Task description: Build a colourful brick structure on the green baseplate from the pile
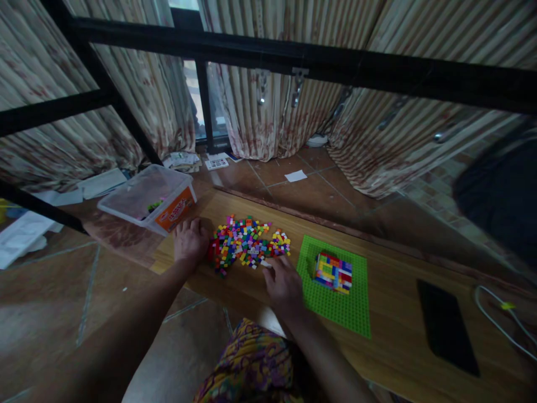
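Your right hand [283, 282] is fingertips-down at the near edge of the bricks [247, 242], maybe pinching one, can't tell. Left hand [189, 239] lies flat, holding nothing, beside the pile. Careless sweeps could knock bricks off the board [390, 291].

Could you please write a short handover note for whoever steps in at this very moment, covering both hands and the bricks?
Left hand: palm down on the wooden board, at the left edge of the pile of small coloured bricks; holds nothing visible.
Right hand: fingertips at the pile's near right edge; whether it pinches a brick cannot be told.
Green baseplate: flat on the board, right of the pile, with a small multicoloured block build on it.
Clear plastic tub: left of the pile, a few bricks inside.
Done: the small build stands. Left: most bricks lie loose.
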Demonstrator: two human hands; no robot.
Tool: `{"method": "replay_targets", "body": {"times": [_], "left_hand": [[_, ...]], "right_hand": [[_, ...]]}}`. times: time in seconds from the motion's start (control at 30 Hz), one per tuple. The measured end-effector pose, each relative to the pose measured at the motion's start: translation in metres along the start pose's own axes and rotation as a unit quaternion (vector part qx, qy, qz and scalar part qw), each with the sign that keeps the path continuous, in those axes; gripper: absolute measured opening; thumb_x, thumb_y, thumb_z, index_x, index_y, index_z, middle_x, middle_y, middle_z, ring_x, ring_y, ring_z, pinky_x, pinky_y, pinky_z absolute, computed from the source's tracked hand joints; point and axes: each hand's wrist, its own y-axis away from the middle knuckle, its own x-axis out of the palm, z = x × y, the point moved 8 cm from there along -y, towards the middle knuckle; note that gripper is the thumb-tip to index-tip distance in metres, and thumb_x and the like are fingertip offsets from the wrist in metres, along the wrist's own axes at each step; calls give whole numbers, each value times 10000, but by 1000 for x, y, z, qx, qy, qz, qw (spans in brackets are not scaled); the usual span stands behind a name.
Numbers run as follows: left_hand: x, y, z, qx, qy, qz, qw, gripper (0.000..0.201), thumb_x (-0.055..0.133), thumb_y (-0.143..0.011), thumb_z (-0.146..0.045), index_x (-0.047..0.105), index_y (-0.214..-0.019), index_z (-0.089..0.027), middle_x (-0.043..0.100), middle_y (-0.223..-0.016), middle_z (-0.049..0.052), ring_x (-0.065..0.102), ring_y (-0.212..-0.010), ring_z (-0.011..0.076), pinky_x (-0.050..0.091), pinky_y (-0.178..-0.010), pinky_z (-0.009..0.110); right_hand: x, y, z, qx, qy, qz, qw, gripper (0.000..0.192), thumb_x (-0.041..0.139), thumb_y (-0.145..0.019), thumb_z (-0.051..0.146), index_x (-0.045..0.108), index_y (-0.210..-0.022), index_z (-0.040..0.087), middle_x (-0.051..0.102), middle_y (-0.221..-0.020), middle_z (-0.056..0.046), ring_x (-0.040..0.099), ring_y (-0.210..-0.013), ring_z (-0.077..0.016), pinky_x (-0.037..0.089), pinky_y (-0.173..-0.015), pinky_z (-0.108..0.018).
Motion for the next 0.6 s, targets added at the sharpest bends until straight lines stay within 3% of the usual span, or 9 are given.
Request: {"method": "replay_targets", "body": {"times": [0.23,0.43,0.6], "left_hand": [[2,-3,3,4,20,1,1000,437,376,-877,-307,557,-1236,-133,566,-1247,178,492,-1157,337,374,-995,498],[0,-3,1,12,18,2,1000,441,371,-876,-309,563,-1227,-124,553,-1267,187,486,-1169,356,376,-996,511],[-1,-4,1,0,16,10,1000,439,372,-876,-312,569,-1220,-122,564,-1239,197,482,-1168,363,380,-988,519]], "right_hand": [[10,-7,4,11,89,31,995,104,580,-879,194,639,-956,231,598,-970,-59,547,-929,-224,447,-794,-333],[11,-1,2,-45,55,19,997,187,558,-887,154,634,-1035,239,615,-986,-54,545,-953,-223,457,-806,-342],[4,6,-2,-38,7,-3,999,250,522,-907,157,605,-1124,249,613,-999,-44,568,-928,-201,470,-790,-304]]}}
